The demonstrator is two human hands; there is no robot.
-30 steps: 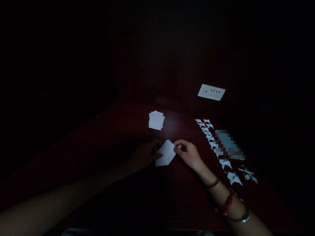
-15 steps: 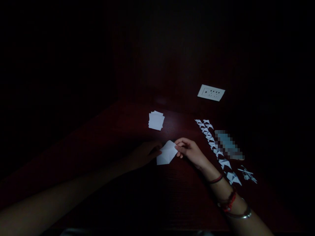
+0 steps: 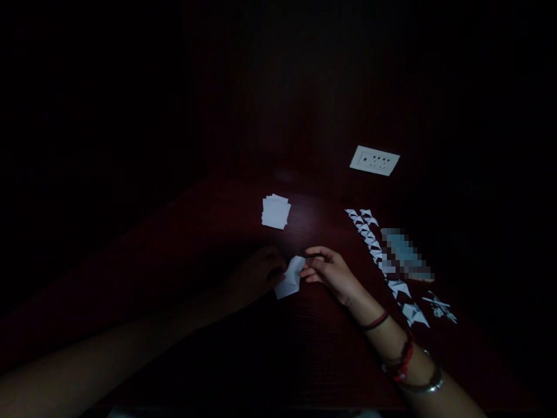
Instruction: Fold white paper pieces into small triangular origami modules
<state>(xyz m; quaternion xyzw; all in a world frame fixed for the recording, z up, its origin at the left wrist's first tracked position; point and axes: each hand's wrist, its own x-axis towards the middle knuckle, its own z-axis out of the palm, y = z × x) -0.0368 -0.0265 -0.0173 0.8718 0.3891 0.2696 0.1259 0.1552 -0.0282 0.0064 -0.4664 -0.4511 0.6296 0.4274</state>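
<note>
A small white sheet of paper (image 3: 289, 283), partly folded, is held just above the dark red table (image 3: 322, 348) between my hands. My left hand (image 3: 264, 270), in deep shadow, pinches its left side with thumb and fingers. At the upper right edge of the paper, the thumb and fingertips of my right hand (image 3: 328, 271) grip it, with the index finger stretched out above. Beyond the hands lies a stack of square white papers (image 3: 275, 212).
Rows of small folded white paper pieces (image 3: 369, 239) run along the right. Beside them lie a pixelated, phone-shaped object (image 3: 407, 254) and a pile of thin white strips (image 3: 439, 306). A socket plate (image 3: 375, 161) is on the back wall. Surroundings are very dark.
The paper has bent and narrowed, its right side drawn inward toward my left hand. My right hand has shifted slightly left, with its fingers more spread.
</note>
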